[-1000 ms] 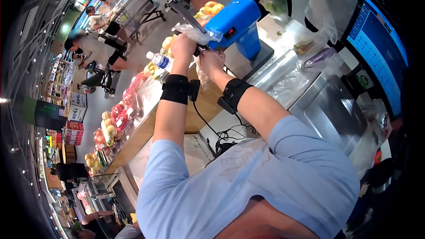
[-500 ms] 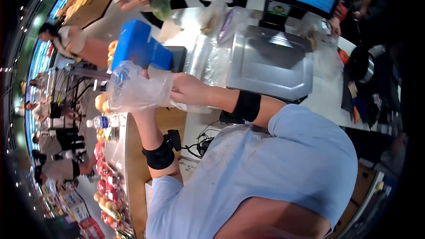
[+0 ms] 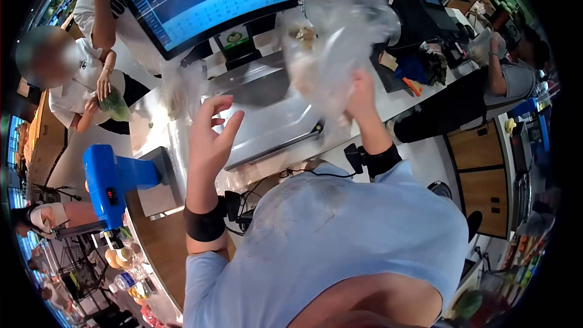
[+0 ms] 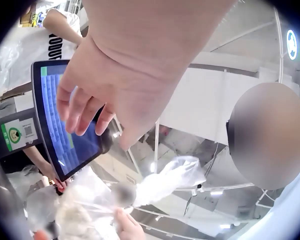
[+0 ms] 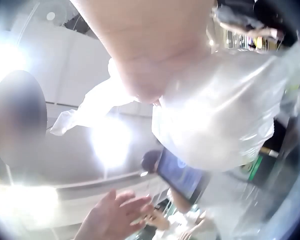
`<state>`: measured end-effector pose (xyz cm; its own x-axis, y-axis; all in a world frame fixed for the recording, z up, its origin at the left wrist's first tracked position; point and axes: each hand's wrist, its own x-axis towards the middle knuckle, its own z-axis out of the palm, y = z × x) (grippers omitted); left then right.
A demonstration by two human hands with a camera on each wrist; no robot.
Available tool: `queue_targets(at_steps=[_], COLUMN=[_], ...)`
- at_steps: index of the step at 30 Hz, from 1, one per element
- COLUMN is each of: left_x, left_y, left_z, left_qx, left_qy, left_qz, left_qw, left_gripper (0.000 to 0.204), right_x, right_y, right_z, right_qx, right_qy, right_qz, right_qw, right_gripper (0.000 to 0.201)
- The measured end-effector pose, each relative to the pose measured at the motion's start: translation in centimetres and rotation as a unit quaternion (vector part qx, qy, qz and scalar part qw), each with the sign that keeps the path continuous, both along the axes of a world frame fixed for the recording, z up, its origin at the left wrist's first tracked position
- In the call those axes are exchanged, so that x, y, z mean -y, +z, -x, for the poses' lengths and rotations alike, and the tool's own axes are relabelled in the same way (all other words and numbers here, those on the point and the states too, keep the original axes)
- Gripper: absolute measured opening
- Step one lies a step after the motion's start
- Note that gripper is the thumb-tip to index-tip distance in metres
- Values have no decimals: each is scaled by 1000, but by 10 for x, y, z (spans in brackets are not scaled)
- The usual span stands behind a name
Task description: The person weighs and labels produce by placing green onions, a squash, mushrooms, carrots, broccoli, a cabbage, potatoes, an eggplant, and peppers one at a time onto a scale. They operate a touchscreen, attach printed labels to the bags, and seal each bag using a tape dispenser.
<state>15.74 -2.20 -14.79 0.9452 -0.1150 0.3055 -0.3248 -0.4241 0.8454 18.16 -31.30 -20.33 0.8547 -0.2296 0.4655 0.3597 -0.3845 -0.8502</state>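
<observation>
A clear plastic bag [image 3: 340, 54], blurred in the head view, hangs over the right part of a flat metal weighing plate [image 3: 261, 130]. My right hand [image 3: 362, 98] grips the bag at its gathered neck. In the right wrist view the bag [image 5: 220, 110] bulges to one side of the fist, and a loose tail of plastic [image 5: 97, 102] sticks out on the other. What it contains is blurred. Left of the bag, my left hand [image 3: 209, 136] is raised near the plate's left side, holding nothing, its fingers spread and slightly bent.
A screen [image 3: 212, 6] stands behind the plate. To the left, a blue machine [image 3: 115, 179] sits at the counter's corner, with fruit and a bottle [image 3: 124, 280] below it. More plastic bags [image 3: 179, 91] lie left of the plate. A person [image 3: 79, 79] across the counter holds bagged greens [image 3: 113, 104].
Both hands have left the blue machine and moved right. My left hand has come away from the bag, while the right has carried it over the plate. The head view has turned right.
</observation>
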Motion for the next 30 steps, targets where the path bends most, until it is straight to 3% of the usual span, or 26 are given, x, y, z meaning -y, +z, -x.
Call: queue_targets(at_steps=[2, 6, 8, 11, 15, 17, 23, 25, 28, 30], left_x=[14, 51, 65, 72, 73, 72, 66, 68, 65, 64], left_y=[-9, -19, -22, -32, -38, -45, -65, -60, -61, -61], left_z=[-15, -39, -44, -49, -48, -44, -41, -39, -36, -33], left_qx=[-37, -94, -107, -133, -161, -161, -181, -190, -193, -199], left_qy=[-14, -32, -48, -55, -34, -24, -10, -15, -6, 6], left_qz=[-33, -59, -83, -72, -69, -70, -14, -32, -49, -46], left_qw=[999, 993, 990, 987, 984, 984, 983, 981, 980, 979], left_gripper=[26, 26, 23, 23, 24, 25, 20, 17, 14, 15], right_x=[31, 109, 128, 142, 146, 139, 104, 94, 87, 89], right_y=[5, -53, -80, -118, -153, -170, -183, -185, -184, -191], right_z=[-10, -52, -69, -91, -105, -113, -126, -125, -125, -126], right_qx=[18, -20, -76, -61, -113, -78, -120, -83, -166, -149], right_qy=[-118, -139, -189, -198, -232, -211, -207, -159, -178, -182], right_qz=[-62, -31, 33, 16, 39, 17, 134, 183, 198, 197], right_qw=[991, 990, 978, 978, 965, 974, 962, 967, 949, 952], right_gripper=[20, 27, 32, 35, 33, 30, 21, 19, 17, 17])
